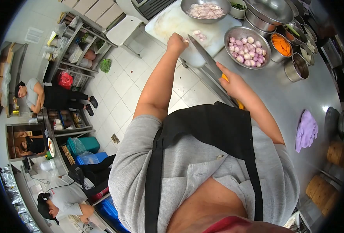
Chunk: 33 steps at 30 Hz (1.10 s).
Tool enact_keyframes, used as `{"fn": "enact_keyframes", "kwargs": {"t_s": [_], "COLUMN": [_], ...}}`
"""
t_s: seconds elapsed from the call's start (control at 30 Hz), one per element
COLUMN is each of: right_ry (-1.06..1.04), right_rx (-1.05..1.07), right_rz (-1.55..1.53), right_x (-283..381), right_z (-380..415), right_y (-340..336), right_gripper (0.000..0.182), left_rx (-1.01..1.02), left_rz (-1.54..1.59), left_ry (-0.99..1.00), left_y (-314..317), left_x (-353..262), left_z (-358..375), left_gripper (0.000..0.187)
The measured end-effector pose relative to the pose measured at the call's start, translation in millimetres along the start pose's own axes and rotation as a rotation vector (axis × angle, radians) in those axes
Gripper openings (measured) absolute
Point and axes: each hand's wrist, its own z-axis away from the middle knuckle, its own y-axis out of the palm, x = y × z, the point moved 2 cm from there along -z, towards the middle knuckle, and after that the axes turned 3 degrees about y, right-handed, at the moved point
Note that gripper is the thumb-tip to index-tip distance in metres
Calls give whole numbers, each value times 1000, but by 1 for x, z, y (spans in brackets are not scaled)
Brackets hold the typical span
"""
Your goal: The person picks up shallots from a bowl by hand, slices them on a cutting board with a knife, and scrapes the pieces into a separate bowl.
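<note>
My right hand [234, 82] is closed round the yellow handle of a large kitchen knife [203, 52], whose blade reaches up over the white cutting board [162, 28]. At the board's near edge, my left hand [176, 43] is closed, with a small pinkish piece of shallot [186, 40] showing at its fingertips. Just beyond the blade tip lie a few cut shallots [199, 35]. A metal bowl of peeled whole shallots [247, 52] stands to the right of the knife. At the board's far side, another metal bowl [205, 11] holds sliced shallots.
Right of the shallots are a container of orange carrot pieces [281, 46], a metal pot [296, 68] and stacked bowls [271, 11]. A purple glove [307, 130] lies on the steel table [269, 97]. Two co-workers [36, 93] [65, 198] are across the tiled floor.
</note>
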Motion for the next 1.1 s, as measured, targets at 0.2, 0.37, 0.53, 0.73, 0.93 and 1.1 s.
{"fn": "enact_keyframes", "kwargs": {"t_s": [0.2, 0.37, 0.53, 0.73, 0.93, 1.1], "right_ry": [111, 71, 6, 14, -70, -26], "right_rx": [97, 77, 48, 63, 21, 67], "right_rz": [60, 115, 161, 258, 304, 354], "right_x": [5, 7, 4, 11, -1, 6], "right_z": [-1, -4, -12, -11, 3, 15], "right_y": [0, -3, 0, -4, -8, -13], "right_gripper": [59, 59, 58, 59, 57, 57], "left_rx": [100, 279, 322, 320, 289, 245], "left_rz": [212, 642, 676, 902, 894, 975], "left_ry": [3, -237, -311, -296, -337, -349], "left_y": [-6, -11, -12, -1, 0, -4], "left_x": [-10, -12, -10, -7, -6, -6], "left_z": [8, 3, 5, 4, 5, 7], "left_gripper": [40, 22, 19, 16, 26, 23]}}
